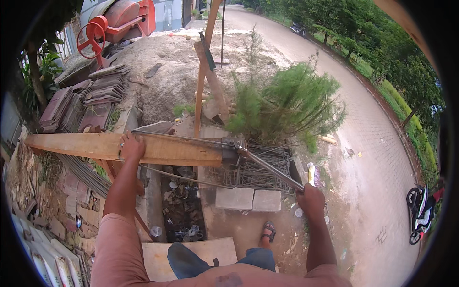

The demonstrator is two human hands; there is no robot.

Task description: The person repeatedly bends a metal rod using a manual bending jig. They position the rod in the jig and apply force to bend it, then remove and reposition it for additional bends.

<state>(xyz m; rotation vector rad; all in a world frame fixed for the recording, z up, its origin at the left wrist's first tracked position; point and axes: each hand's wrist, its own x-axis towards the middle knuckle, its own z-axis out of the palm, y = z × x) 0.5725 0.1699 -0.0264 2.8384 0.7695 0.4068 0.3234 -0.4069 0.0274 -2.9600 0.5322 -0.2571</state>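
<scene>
A long wooden beam (184, 150) lies crosswise before me. My left hand (131, 147) rests on its upper face, fingers curled over a thin bent steel rod (179, 137). One length of that rod runs along the beam's far edge to a metal fitting (230, 152) at the right end; another passes below the near edge. Part of the rod is hidden under my hand. My right hand (311, 198) is closed around the end of a straight metal bar (272, 168), which slants up and left to the fitting.
Bent steel rods (267, 167) are piled beyond the beam's right end, near two grey blocks (234, 198). A debris-filled trench (184, 210) lies below the beam. A leafy bush (296, 105), stacked roof tiles (103, 91), a red concrete mixer (119, 24) and a parked motorbike (420, 215) stand around.
</scene>
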